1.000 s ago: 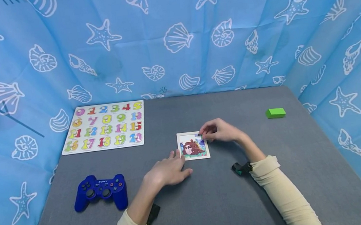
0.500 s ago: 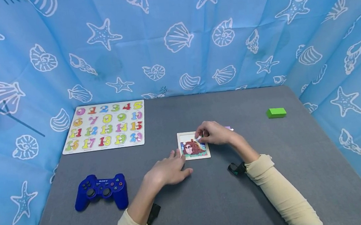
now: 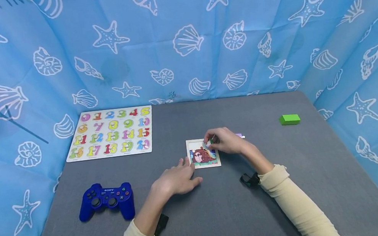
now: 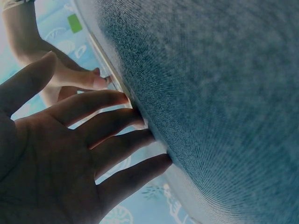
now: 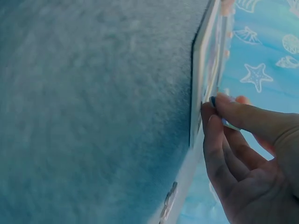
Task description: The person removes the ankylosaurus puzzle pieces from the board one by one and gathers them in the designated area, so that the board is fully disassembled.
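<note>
In the head view a small jigsaw puzzle (image 3: 202, 157) in a pale wooden frame lies mid-table, partly filled with a picture of a face with long brown hair. My left hand (image 3: 176, 177) rests at its left edge, fingers spread and fairly straight; the left wrist view shows the fingertips (image 4: 148, 135) at the frame's side. Over the upper right part of the puzzle, my right hand (image 3: 225, 140) pinches a small puzzle piece (image 5: 230, 124) between thumb and fingers. Part of that piece is hidden by the fingers. Behind the right hand a purple puzzle piece (image 3: 240, 135) lies on the table.
A number puzzle board (image 3: 109, 134) lies at the back left. Nearer, on the left, is a blue game controller (image 3: 106, 199). A green block (image 3: 289, 119) sits at the back right. A blue shell-patterned curtain (image 3: 189, 56) borders the grey table (image 3: 220, 214).
My right hand has shifted left from the frame's right edge to over the puzzle, still pinching a piece. The purple piece behind it has come into sight. My left hand stays in place.
</note>
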`<state>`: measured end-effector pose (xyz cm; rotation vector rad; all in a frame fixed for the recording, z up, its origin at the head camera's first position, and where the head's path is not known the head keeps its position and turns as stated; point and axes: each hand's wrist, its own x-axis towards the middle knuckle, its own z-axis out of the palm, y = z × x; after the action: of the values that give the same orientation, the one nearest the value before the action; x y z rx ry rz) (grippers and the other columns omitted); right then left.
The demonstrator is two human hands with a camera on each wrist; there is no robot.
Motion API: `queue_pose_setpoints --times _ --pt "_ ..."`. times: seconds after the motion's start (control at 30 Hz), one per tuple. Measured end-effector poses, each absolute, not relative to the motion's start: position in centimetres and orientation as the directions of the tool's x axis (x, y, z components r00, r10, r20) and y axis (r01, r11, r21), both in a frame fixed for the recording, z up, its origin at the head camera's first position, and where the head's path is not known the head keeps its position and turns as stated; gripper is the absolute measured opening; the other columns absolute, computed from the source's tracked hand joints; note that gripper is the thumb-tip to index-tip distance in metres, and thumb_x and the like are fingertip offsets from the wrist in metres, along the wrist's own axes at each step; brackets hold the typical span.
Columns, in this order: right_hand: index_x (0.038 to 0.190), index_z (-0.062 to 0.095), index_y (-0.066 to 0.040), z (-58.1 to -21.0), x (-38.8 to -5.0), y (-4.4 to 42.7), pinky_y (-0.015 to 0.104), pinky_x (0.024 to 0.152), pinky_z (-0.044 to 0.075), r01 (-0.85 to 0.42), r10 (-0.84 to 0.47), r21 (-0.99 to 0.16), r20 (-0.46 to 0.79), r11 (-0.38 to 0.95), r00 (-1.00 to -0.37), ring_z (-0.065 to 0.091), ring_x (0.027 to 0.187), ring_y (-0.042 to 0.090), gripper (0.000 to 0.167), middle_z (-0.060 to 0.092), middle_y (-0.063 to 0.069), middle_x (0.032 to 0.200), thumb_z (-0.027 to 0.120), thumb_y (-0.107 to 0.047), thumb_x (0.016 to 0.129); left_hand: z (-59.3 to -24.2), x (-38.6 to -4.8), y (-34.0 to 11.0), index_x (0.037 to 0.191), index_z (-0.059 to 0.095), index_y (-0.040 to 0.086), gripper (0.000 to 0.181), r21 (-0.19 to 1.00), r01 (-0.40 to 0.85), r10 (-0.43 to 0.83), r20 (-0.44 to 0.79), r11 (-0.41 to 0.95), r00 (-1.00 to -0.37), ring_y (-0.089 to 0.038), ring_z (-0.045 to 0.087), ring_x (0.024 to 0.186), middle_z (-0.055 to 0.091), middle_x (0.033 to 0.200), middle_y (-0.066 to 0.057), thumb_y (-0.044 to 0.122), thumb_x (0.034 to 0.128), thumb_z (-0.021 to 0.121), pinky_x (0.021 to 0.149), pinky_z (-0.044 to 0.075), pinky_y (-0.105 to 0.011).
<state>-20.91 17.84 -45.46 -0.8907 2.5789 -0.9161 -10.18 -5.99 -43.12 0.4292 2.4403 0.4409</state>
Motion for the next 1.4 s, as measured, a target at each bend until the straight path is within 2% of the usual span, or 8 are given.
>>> queue_pose_setpoints --times 0.13,0.23,0.4,0.6,0.77,0.9,1.03,1.4 --pt "0.120 0.071 -0.004 -45.2 -20.8 18.5 0.037 0.086 0.062 -0.419 -0.607 -0.688 -0.039 0.592 -0.794 0.075 0.100 0.023 0.022 0.077 0.013 0.114 0.078 -0.003 0.098 -43.1 -10.2 -6.0 0.168 0.042 0.009 0.073 0.403 0.193 0.398 -0.521 0.895 -0.755 -0.034 0.023 0.170 0.025 0.181 -0.017 0.053 0.1115 0.054 0.132 0.032 -0.063" --pt "0.126 0.071 -0.003 -45.0 -20.7 19.3 0.035 0.082 0.062 -0.402 -0.593 -0.709 -0.028 0.579 -0.804 0.075 0.098 0.024 0.028 0.077 0.015 0.116 0.078 -0.003 0.098 -43.1 -10.2 -6.0 0.167 0.041 0.008 0.073 0.402 0.197 0.399 -0.517 0.894 -0.757 -0.034 0.023 0.170 0.026 0.181 -0.017 0.053 0.1116 0.054 0.132 0.032 -0.064" --pt "0.128 0.072 0.000 -44.7 -20.6 21.3 0.028 0.071 0.059 -0.350 -0.567 -0.763 -0.026 0.544 -0.824 0.074 0.087 0.023 0.030 0.077 0.018 0.112 0.078 -0.004 0.099 -43.1 -10.0 -6.0 0.167 0.041 0.007 0.072 0.405 0.199 0.401 -0.510 0.893 -0.761 -0.035 0.023 0.170 0.026 0.181 -0.018 0.052 0.1116 0.054 0.131 0.032 -0.065" --pt "0.131 0.069 0.005 -44.3 -20.5 24.5 0.033 0.073 0.064 -0.262 -0.512 -0.813 -0.051 0.519 -0.857 0.077 0.090 0.033 0.031 0.075 0.021 0.110 0.075 -0.002 0.100 -43.1 -9.9 -5.9 0.167 0.042 0.007 0.073 0.404 0.203 0.402 -0.501 0.892 -0.766 -0.034 0.024 0.170 0.027 0.180 -0.018 0.051 0.1111 0.056 0.132 0.033 -0.063" --pt "0.130 0.068 0.008 -44.3 -20.7 27.2 0.031 0.077 0.066 -0.229 -0.455 -0.810 -0.052 0.540 -0.889 0.079 0.093 0.023 0.030 0.073 0.028 0.114 0.072 0.003 0.101 -43.0 -9.9 -6.0 0.167 0.041 0.006 0.073 0.414 0.207 0.408 -0.491 0.887 -0.770 -0.034 0.024 0.170 0.027 0.180 -0.018 0.050 0.1112 0.056 0.132 0.033 -0.063" --pt "0.130 0.067 0.009 -44.6 -20.9 29.0 0.035 0.078 0.067 -0.203 -0.426 -0.807 -0.066 0.555 -0.902 0.079 0.091 0.019 0.030 0.073 0.031 0.115 0.071 0.004 0.101 -43.0 -9.9 -6.0 0.167 0.041 0.006 0.073 0.410 0.203 0.403 -0.492 0.889 -0.771 -0.035 0.024 0.170 0.027 0.180 -0.019 0.051 0.1111 0.056 0.132 0.032 -0.065" --pt "0.129 0.068 0.009 -45.1 -21.2 30.4 0.035 0.077 0.066 -0.194 -0.406 -0.781 -0.082 0.593 -0.910 0.078 0.086 0.018 0.029 0.074 0.029 0.110 0.072 0.002 0.101 -43.0 -9.9 -5.9 0.167 0.041 0.006 0.073 0.408 0.198 0.398 -0.494 0.891 -0.773 -0.034 0.024 0.170 0.027 0.180 -0.018 0.051 0.1110 0.056 0.132 0.031 -0.065" --pt "0.124 0.072 0.006 -46.0 -21.6 32.2 0.025 0.070 0.060 -0.164 -0.374 -0.710 -0.149 0.685 -0.915 0.071 0.079 0.010 0.024 0.077 0.025 0.106 0.074 -0.002 0.101 -42.9 -9.8 -5.9 0.167 0.041 0.006 0.071 0.409 0.214 0.409 -0.478 0.887 -0.777 -0.036 0.024 0.170 0.027 0.180 -0.019 0.049 0.1117 0.056 0.131 0.033 -0.065"
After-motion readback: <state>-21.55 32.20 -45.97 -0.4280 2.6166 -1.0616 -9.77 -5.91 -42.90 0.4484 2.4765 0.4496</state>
